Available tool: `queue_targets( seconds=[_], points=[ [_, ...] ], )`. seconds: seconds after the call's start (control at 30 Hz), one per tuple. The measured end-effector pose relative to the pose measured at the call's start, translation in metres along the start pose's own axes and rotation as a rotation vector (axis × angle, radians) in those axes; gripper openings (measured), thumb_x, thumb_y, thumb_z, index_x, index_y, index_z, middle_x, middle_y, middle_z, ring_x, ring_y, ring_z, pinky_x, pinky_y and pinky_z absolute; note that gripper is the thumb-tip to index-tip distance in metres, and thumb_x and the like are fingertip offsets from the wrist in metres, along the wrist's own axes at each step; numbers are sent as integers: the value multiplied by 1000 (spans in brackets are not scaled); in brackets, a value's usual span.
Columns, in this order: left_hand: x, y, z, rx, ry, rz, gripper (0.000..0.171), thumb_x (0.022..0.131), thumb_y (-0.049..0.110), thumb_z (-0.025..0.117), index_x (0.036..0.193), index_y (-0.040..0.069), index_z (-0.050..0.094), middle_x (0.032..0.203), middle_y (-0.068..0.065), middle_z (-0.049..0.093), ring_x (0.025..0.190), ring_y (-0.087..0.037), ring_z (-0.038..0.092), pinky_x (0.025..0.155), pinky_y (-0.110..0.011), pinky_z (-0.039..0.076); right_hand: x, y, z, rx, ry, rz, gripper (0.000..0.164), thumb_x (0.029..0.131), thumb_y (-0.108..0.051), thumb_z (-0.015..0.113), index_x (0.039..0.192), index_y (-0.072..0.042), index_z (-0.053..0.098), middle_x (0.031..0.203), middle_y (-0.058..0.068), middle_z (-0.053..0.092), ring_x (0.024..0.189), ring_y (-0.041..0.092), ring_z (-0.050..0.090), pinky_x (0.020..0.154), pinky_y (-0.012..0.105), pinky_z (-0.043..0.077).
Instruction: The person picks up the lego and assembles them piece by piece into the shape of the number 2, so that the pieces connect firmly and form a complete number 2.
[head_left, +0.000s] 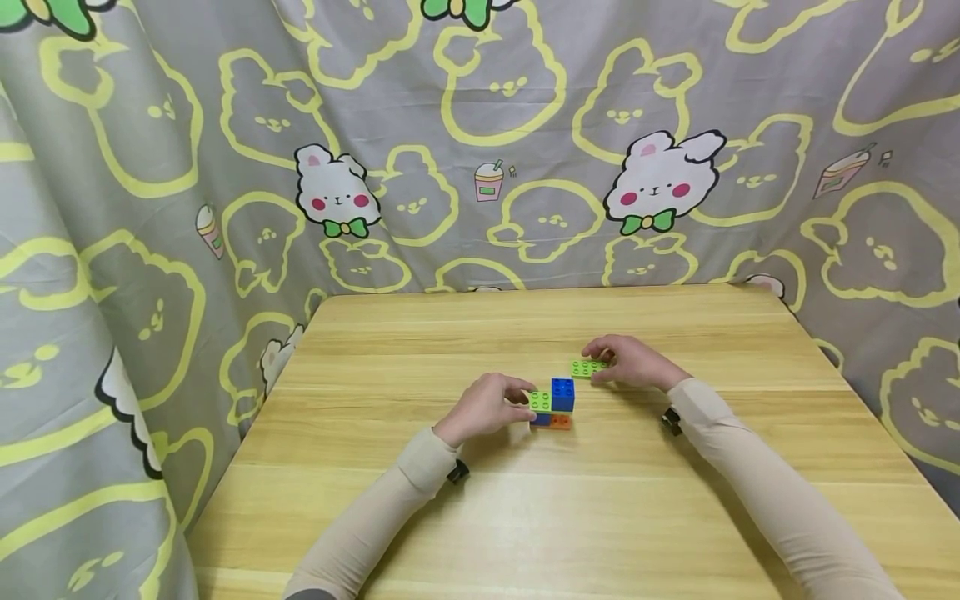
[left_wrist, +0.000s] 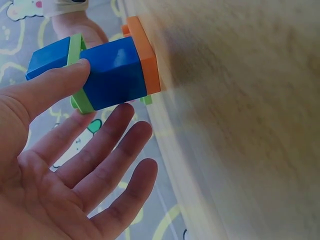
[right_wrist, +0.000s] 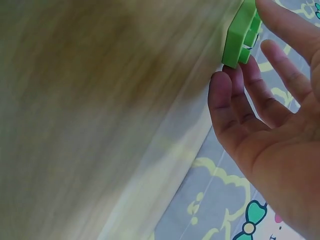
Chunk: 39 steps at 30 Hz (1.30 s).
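My left hand point(head_left: 491, 407) holds a small stack of toy building blocks at its left side, thumb against the front. The stack has an orange plate point(left_wrist: 146, 57) at the bottom, a blue block point(left_wrist: 115, 72) on it, then a green plate point(head_left: 541, 401) and a second blue block point(head_left: 562, 394) at the right end. The stack's underside is hidden. Farther back and to the right, my right hand point(head_left: 633, 363) spreads its thumb and fingers around a loose green plate point(head_left: 585, 368) with studs up. Its index fingertip is apart from that plate in the right wrist view.
The blocks are on a light wooden table point(head_left: 480, 517). A grey curtain point(head_left: 420, 100) with yellow outlines and white cartoon animals hangs behind the table and along its sides. A dark wrist device point(head_left: 457, 472) shows under the left cuff, another point(head_left: 671, 422) under the right.
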<state>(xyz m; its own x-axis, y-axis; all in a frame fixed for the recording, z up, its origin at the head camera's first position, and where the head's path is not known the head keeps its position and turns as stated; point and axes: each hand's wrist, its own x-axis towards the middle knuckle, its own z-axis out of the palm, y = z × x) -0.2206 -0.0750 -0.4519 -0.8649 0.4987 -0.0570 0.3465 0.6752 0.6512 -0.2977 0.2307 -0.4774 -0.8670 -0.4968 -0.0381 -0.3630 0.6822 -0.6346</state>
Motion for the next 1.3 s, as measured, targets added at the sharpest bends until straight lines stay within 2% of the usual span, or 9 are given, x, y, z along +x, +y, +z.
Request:
queue_targets(
  seconds=[0.27, 0.5, 0.8, 1.1, 1.3],
  points=[
    [0, -1, 1, 6, 5, 14, 41, 88, 26, 83, 127, 17, 74, 100, 2, 78, 90, -9, 71, 83, -33, 53, 1, 0, 2, -56, 0, -4, 37, 87, -14, 82, 120, -2, 70, 115, 11, 71, 103, 28, 65, 92, 50, 53],
    [0, -1, 2, 10, 19, 22, 40, 88, 26, 83, 126, 17, 74, 98, 2, 79, 89, -10, 71, 82, -33, 53, 2, 0, 2, -101, 10, -49, 34, 89, -14, 81, 118, 1, 71, 112, 13, 72, 99, 28, 65, 90, 50, 54],
    [-1, -1, 3, 14, 20, 17, 40, 89, 26, 82, 127, 17, 73, 98, 3, 78, 93, -13, 71, 81, -32, 53, -5, -8, 2, -90, 11, -33, 34, 91, -14, 78, 121, 2, 70, 115, 14, 72, 101, 26, 66, 90, 48, 55],
    [-2, 2, 3, 24, 17, 14, 40, 91, 25, 80, 128, 15, 71, 101, 2, 77, 95, -14, 71, 83, -32, 54, -8, -14, 4, -85, 28, -10, 36, 91, -16, 78, 122, 0, 70, 109, 10, 71, 94, 21, 64, 82, 40, 55],
    [-2, 1, 2, 44, 28, 9, 38, 90, 26, 80, 124, 10, 73, 103, 0, 77, 96, -14, 70, 85, -32, 54, -11, -20, 1, -89, 48, 2, 35, 92, -17, 76, 123, -2, 70, 108, 9, 70, 94, 21, 63, 81, 40, 54]
  ],
)
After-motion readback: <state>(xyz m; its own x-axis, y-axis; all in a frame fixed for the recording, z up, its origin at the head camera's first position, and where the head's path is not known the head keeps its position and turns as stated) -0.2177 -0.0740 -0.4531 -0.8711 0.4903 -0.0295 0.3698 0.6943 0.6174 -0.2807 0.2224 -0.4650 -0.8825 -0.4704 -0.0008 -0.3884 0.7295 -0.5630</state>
